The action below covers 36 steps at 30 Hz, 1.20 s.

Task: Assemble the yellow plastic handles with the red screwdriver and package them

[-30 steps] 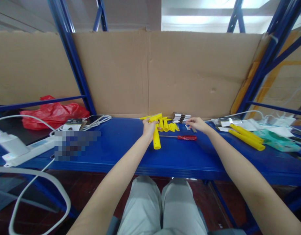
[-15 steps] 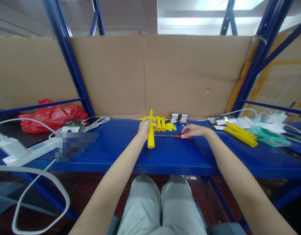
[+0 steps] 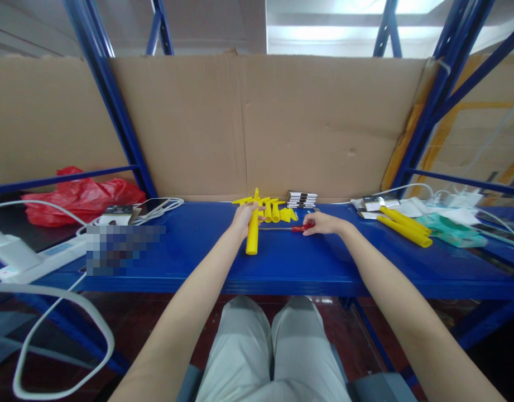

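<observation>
My left hand (image 3: 240, 219) is wrapped round a yellow tapered plastic tube (image 3: 252, 237), its wide end towards me and its narrow tip pointing to the back. To the right, my right hand (image 3: 323, 223) has its fingers closed on the red handle of a screwdriver (image 3: 297, 228). The long thin shaft runs left along the blue tabletop towards the held tube. Behind my left hand lie more yellow tapered tubes (image 3: 275, 212), partly covered by it. Small flat yellow pieces (image 3: 287, 214) are heaped beside them.
A stack of small white boxes (image 3: 302, 200) stands against the cardboard panel (image 3: 290, 128). On the right lie two yellow tubes (image 3: 405, 230) and a green plastic packet (image 3: 457, 230). A red plastic bag (image 3: 81, 198), a power strip (image 3: 51, 259) and white cables occupy the left.
My right hand has closed round the screwdriver handle, where its fingers were looser over it before. My left hand keeps hold of the yellow tube. The view has shifted slightly.
</observation>
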Available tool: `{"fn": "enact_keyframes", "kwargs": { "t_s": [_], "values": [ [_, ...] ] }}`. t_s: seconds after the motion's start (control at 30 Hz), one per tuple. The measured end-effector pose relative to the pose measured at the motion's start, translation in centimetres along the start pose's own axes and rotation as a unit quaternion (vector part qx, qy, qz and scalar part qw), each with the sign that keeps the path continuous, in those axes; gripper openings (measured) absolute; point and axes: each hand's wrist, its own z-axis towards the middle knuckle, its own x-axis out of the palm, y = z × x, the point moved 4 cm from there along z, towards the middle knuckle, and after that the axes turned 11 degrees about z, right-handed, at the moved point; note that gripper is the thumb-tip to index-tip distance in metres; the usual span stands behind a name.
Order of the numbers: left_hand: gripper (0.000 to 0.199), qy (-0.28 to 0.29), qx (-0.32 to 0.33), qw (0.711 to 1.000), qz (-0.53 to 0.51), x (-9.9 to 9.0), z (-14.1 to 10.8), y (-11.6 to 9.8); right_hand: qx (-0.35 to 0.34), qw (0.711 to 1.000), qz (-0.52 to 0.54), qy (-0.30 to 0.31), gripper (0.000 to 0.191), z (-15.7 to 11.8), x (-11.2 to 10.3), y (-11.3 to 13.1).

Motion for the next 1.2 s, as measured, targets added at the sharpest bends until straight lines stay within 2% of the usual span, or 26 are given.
{"fn": "enact_keyframes", "kwargs": {
  "t_s": [0.23, 0.43, 0.57, 0.77, 0.97, 1.07, 1.2],
  "values": [
    [0.016, 0.003, -0.016, 1.000, -0.005, 0.0, 0.1, 0.1, -0.040, 0.996, 0.074, -0.017, 0.028, 0.4, 0.1, -0.1],
    [0.015, -0.003, -0.023, 1.000, -0.010, 0.0, -0.2, -0.2, -0.084, 0.986, 0.140, -0.019, 0.034, 0.3, -0.9, 0.1],
    [0.014, -0.016, -0.024, 1.000, -0.009, -0.1, -0.3, -0.3, -0.102, 0.979, 0.163, -0.067, 0.038, -0.1, -2.1, -0.1],
    [0.014, -0.035, -0.016, 0.999, -0.021, -0.2, -0.4, -0.5, -0.086, 0.971, 0.185, -0.123, 0.041, -0.5, -3.3, -1.2],
    [0.013, -0.060, -0.016, 0.998, -0.026, -0.6, -0.1, -0.3, -0.104, 0.961, 0.152, -0.205, 0.035, -0.6, -4.7, -1.9],
    [0.014, -0.050, -0.021, 0.998, -0.026, -0.5, 0.0, -0.2, -0.108, 0.958, 0.146, -0.222, 0.034, -0.6, -5.1, -1.9],
    [0.017, -0.009, -0.042, 0.999, -0.022, -0.2, 0.1, -0.1, -0.108, 0.960, 0.147, -0.211, 0.033, -0.6, -5.0, -1.8]
  ]
}}
